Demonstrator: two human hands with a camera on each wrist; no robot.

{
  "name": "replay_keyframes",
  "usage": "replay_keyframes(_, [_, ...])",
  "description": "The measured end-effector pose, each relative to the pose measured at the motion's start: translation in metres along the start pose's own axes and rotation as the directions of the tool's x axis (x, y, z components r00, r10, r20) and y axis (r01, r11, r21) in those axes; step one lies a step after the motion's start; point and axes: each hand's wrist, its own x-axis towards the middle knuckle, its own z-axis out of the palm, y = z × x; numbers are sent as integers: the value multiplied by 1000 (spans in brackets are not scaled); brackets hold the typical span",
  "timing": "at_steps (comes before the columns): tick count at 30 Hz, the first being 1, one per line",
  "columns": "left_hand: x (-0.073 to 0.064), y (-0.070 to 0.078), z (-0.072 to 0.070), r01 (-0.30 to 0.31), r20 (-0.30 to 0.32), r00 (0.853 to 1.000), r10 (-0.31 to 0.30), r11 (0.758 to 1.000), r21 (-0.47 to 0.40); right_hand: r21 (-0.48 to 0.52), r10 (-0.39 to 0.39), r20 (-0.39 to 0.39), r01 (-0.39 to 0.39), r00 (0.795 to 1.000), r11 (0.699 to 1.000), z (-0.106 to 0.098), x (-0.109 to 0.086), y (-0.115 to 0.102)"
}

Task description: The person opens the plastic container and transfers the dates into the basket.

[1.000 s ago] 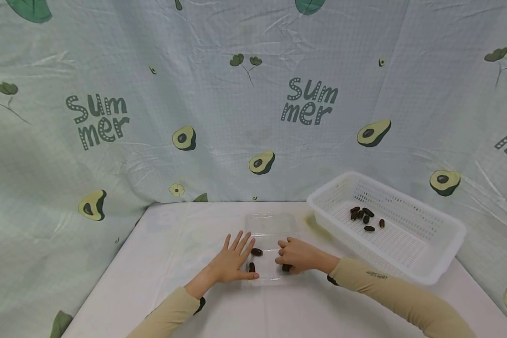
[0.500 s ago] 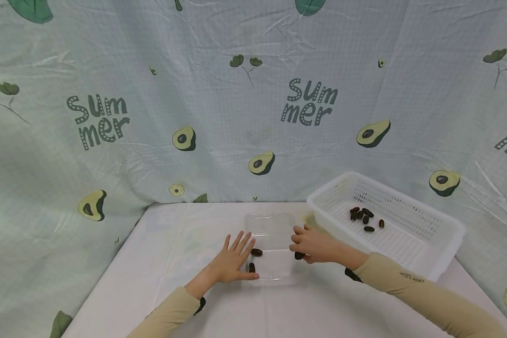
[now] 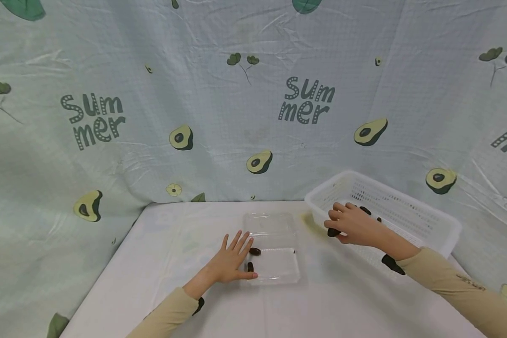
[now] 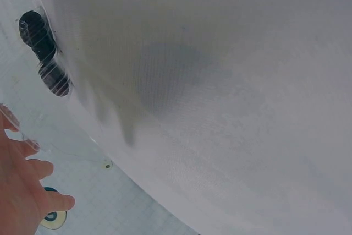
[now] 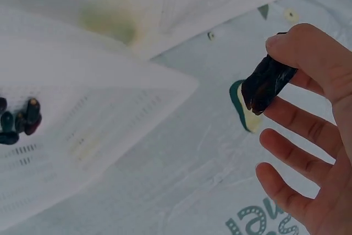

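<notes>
In the head view, a clear plastic clamshell box (image 3: 299, 270) lies on the white table with its lid (image 3: 270, 223) folded back. Two dark dates, one (image 3: 255, 251) sideways and one (image 3: 250, 267) lengthwise, are inside at the left. My left hand (image 3: 229, 264), fingers spread, rests along the box's left side. Over the near left part of a white basket, my right hand (image 3: 357, 226) holds a date (image 5: 268, 83) between thumb and index finger; its other fingers are loosely bent in the right wrist view. Several dates (image 5: 22, 122) lie in the basket.
The white perforated basket (image 3: 452, 237) stands at the table's right, turned at an angle. Behind the table (image 3: 173, 234) hangs a sheet (image 3: 219, 117) printed with avocados. A tiny dark speck (image 3: 294, 252) shows at the box's right side.
My right hand has moved right and away from me with the date, from the box's right side to the basket. The left hand has stayed in place.
</notes>
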Motion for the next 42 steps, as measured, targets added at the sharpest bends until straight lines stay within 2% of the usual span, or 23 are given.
replay_keyframes(8, [0,-1,1,1,4,1000,-1,1000,-1,27,125,-27,-124,992,992,-1,-24,32])
replay_keyframes(14, [0,-1,1,0,2,1000,0,1000,17,42,203,-24,-202,979,979,8,-42,54])
replay_keyframes(22, [0,-1,1,0,-2,1000,0,1000,12,61,316,32,-317,948,946,24,-61,77])
replay_keyframes(28, [0,-2,2,-7,-8,1000,7,1000,23,56,366,12,-366,930,929,36,-72,93])
replay_keyframes(32, [0,-2,3,-7,-7,1000,8,1000,15,37,428,58,-430,902,902,43,-78,101])
replay_keyframes(37, [0,-3,5,-7,-10,1000,7,1000,13,10,509,155,-517,847,856,52,-83,107])
replay_keyframes(42, [0,-3,5,-6,-9,1000,6,1000,20,-30,561,204,-568,802,823,62,-89,107])
